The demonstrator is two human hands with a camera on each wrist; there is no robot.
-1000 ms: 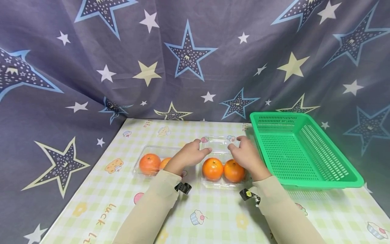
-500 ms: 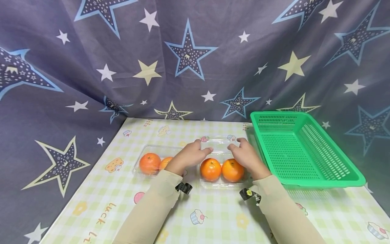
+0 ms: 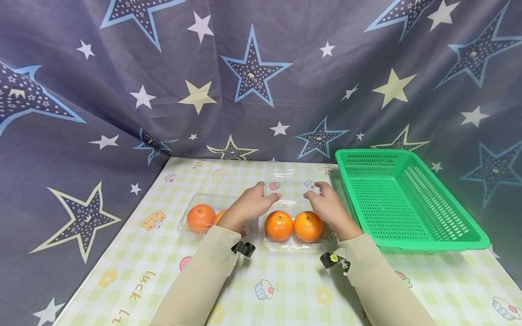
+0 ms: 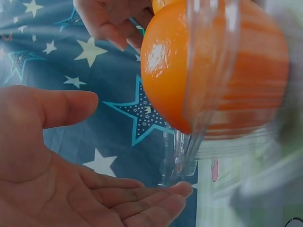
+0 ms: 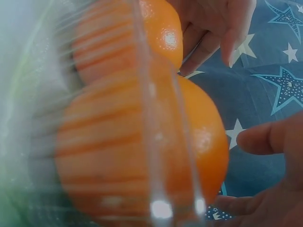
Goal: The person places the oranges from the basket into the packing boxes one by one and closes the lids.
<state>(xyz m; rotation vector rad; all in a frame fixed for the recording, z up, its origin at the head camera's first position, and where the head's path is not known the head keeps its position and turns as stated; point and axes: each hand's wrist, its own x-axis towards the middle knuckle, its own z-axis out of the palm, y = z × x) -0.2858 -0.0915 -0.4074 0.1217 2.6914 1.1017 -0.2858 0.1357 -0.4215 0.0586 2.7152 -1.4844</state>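
Observation:
A clear plastic clamshell box (image 3: 291, 247) stands in the middle of the table with two oranges (image 3: 279, 225) side by side in its base. Its lid (image 3: 290, 174) lies folded back, away from the person. My left hand (image 3: 252, 203) is at the box's back left corner. In the left wrist view its thumb stands apart and its fingertips (image 4: 182, 189) are by the hinge side, pinching nothing. My right hand (image 3: 327, 206) is at the back right corner; the right wrist view shows its thumb (image 5: 260, 138) extended beside an orange (image 5: 203, 137), with nothing gripped.
Left of the hands stands a second clear box (image 3: 216, 196) holding oranges (image 3: 200, 218), partly hidden by the left hand. A green plastic basket (image 3: 416, 244) sits at the right. The checked tablecloth (image 3: 163, 258) runs back to a star-patterned curtain (image 3: 155, 68).
The lid has dropped farther back, out of the fingers. The box with its two oranges has shifted slightly left. Both hands have moved only a little, the left one slightly leftward.

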